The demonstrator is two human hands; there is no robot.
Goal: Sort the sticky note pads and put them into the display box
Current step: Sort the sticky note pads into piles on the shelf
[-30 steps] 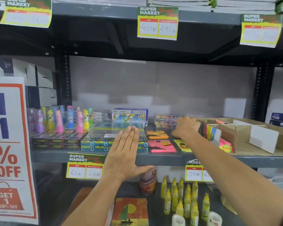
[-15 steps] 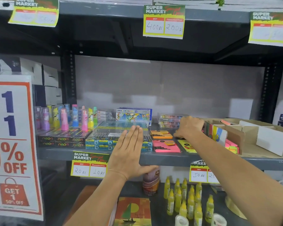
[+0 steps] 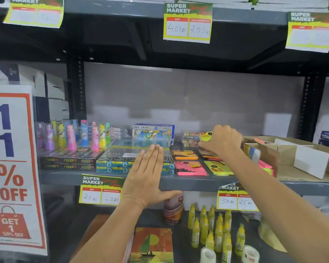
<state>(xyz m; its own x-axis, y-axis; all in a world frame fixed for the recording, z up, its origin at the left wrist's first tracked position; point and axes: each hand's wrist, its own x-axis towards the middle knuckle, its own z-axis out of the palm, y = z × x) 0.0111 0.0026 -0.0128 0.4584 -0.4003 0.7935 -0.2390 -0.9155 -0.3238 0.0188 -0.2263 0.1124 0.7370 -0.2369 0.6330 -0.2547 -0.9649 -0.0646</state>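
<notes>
— Two hands up at the shelf (image 3: 198, 184); what has each got?

— My right hand (image 3: 221, 140) is curled shut around a yellow sticky note pad (image 3: 205, 135), lifted clear of the shelf, just left of the cardboard display box (image 3: 270, 158). My left hand (image 3: 148, 177) is flat, fingers straight and pressed together, thumb out under the shelf edge, holding nothing, in front of the blue pencil boxes (image 3: 112, 164).

— Where are the other pads?

— Lying flat on the shelf between the pencil boxes and the display box: an orange pad (image 3: 184, 154) at the back, a pink pad (image 3: 190, 168) in front of it, a yellow pad (image 3: 217, 168) beside the pink, and another orange one (image 3: 207, 154) partly under my right hand. Pink and yellow pads (image 3: 266, 167) already sit in the box's near compartment.
</notes>
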